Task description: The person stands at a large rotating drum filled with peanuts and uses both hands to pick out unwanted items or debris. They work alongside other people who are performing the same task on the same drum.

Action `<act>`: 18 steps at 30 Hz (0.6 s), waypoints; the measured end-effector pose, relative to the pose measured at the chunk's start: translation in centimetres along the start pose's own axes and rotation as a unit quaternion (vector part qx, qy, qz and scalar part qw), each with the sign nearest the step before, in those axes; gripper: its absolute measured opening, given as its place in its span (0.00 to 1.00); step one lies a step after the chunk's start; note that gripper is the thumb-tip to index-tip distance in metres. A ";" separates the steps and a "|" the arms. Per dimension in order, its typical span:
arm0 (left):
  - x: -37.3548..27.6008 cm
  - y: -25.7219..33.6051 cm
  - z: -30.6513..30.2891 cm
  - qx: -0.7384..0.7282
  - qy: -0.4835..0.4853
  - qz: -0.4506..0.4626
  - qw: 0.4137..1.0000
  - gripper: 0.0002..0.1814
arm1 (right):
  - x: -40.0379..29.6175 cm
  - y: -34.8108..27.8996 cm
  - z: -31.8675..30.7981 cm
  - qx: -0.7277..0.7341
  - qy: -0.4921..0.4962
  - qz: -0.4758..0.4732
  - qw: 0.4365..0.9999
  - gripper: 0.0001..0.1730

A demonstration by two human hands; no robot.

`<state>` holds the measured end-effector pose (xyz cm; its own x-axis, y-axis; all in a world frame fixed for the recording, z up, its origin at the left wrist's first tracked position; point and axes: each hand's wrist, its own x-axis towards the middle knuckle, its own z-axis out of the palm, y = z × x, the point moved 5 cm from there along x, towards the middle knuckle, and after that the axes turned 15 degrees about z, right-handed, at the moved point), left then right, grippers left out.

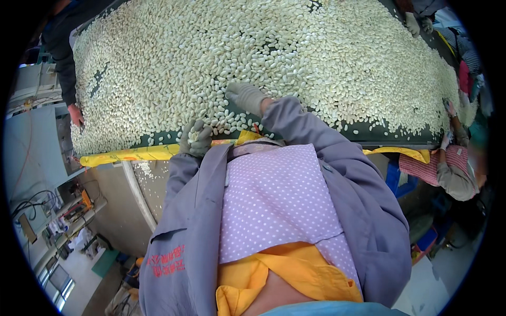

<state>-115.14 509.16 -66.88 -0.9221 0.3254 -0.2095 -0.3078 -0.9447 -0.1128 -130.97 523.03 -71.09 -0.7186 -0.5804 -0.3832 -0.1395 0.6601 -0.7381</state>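
Pale, oval white beans [189,67] lie in a thick spread over a dark green table surface [379,133]. My left hand [196,139], in a grey knitted glove, is curled near the front edge with a few beans held in its fingers. Farther in, my right hand [246,97] wears a similar glove and rests on the beans, its fingertips turned down and hidden from me. Whether a bean sits in those fingers I cannot tell. A small group of loose beans [233,120] lies between the two hands.
Yellow sheeting [130,156] wraps the table's front edge. A co-worker's bare hand [76,115] is at the left end; other workers' gloved hands [412,24] are at the far right. Right of me, a person in a checked apron [419,168] works beside a blue crate [401,181]. Spilled beans [146,169] dot the floor.
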 end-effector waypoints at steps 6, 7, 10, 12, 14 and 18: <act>0.0 -1.0 -1.6 0.036 0.033 0.034 0.998 0.17 | 1.7 -3.1 4.0 -0.228 -0.105 0.109 0.962 0.23; 0.2 -1.4 -1.1 0.056 0.026 0.045 0.997 0.17 | 1.4 -2.6 4.2 -0.240 -0.113 0.104 0.959 0.23; 0.7 -2.8 0.1 0.029 0.010 0.035 0.999 0.18 | -1.4 -3.1 3.5 -0.264 -0.132 0.089 0.951 0.24; 0.8 -2.8 -1.0 0.025 0.011 0.028 0.999 0.18 | -2.3 -2.8 3.1 -0.261 -0.129 0.083 0.953 0.24; 1.4 -3.1 -1.4 0.033 0.026 0.027 0.999 0.18 | -0.7 -0.1 4.8 -0.220 -0.127 0.079 0.964 0.27; 1.8 -4.1 -1.7 0.034 0.034 0.046 0.998 0.18 | -2.5 1.8 2.5 0.036 -0.113 -0.070 0.990 0.15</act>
<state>-115.14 513.69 -68.43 -0.9299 0.2362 -0.2818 -0.2393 -0.9706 -0.0239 -127.73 524.52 -72.87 -0.5238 -0.7613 -0.3821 -0.1720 0.5339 -0.8279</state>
